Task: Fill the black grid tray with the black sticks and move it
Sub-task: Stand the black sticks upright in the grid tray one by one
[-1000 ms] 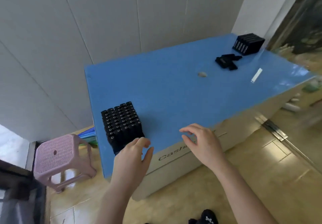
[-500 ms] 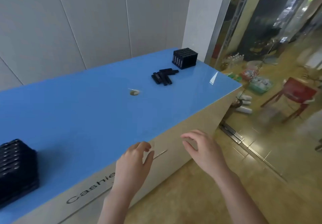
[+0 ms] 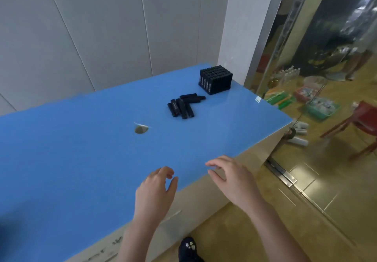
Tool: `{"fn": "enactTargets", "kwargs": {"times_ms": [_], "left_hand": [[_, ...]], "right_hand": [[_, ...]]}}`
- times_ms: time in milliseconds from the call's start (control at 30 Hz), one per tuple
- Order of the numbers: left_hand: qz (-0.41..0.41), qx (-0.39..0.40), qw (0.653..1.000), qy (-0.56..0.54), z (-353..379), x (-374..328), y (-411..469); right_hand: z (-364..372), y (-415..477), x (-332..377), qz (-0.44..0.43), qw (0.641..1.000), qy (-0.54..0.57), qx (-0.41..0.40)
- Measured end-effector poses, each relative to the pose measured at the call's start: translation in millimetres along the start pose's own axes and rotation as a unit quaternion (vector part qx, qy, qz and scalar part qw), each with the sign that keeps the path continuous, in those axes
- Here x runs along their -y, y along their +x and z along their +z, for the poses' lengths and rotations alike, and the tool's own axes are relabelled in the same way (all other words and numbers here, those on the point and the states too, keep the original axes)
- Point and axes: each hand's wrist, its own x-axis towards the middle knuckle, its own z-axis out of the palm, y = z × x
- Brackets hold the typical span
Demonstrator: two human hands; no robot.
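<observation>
A black grid tray (image 3: 215, 79) packed with sticks stands at the far right corner of the blue counter top (image 3: 81, 159). In front of it lies a loose heap of black sticks (image 3: 183, 105). My left hand (image 3: 156, 192) hovers over the counter's near edge with fingers apart and holds nothing. My right hand (image 3: 234, 178) hangs beside it, just past the edge, also empty with curled, spread fingers. Both hands are well short of the sticks. The filled tray from earlier is out of view to the left.
A small round hole (image 3: 140, 129) sits mid-counter. A glass door (image 3: 306, 78) and pillar stand right of the counter, with a red chair (image 3: 363, 123) and crates beyond. A dark slipper (image 3: 189, 249) shows on the tan floor below.
The view has swung right, away from the filled tray at the left end, which left the frame. The far tray and loose sticks are now nearer. Both hands stay empty and moved along the counter edge.
</observation>
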Motion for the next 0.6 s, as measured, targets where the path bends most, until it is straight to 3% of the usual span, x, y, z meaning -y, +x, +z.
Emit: {"fn": "enactTargets", "kwargs": {"times_ms": [267,600], "left_hand": [[0.021,0.009,1.0,0.013,9.5,-30.5,112.2],[-0.101,-0.06,0.993,0.008,14.4,-7.4,156.6]], "right_hand": [[1.6,119.3,-32.0,0.015,1.0,0.011,0.014],[47.3,240.3,-33.1,0.087,0.99,0.078,0.082]]}}
